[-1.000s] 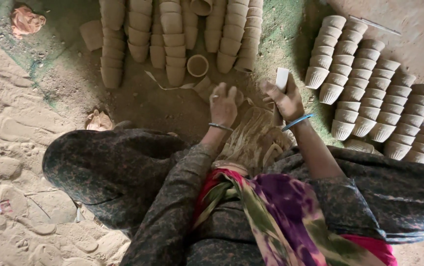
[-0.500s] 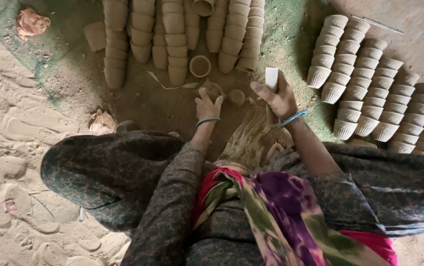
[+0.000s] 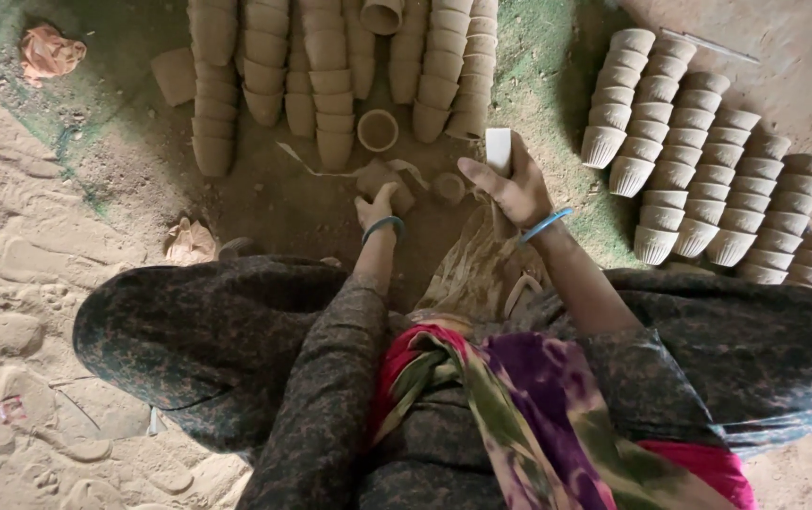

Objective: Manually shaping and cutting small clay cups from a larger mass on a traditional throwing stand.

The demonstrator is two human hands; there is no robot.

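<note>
Clay lump (image 3: pixel 384 177) under left hand (image 3: pixel 377 207), white block (image 3: pixel 498 150) in right hand (image 3: pixel 516 192)

Left hand (image 3: pixel 378 206) down, fingers curled; right hand (image 3: pixel 512 185) raised, grip closed.

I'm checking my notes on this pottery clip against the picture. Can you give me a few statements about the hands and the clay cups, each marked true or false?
1. The right hand holds a small white block. True.
2. The left hand rests on a lump of clay on the ground. True.
3. The left hand is lifted high, touching nothing. False: it is down on the lump of clay.
4. The ribbed cups at right stand singly, each upright. False: they lie in nested rows.
5. Each wrist wears a blue bangle. True.
</note>
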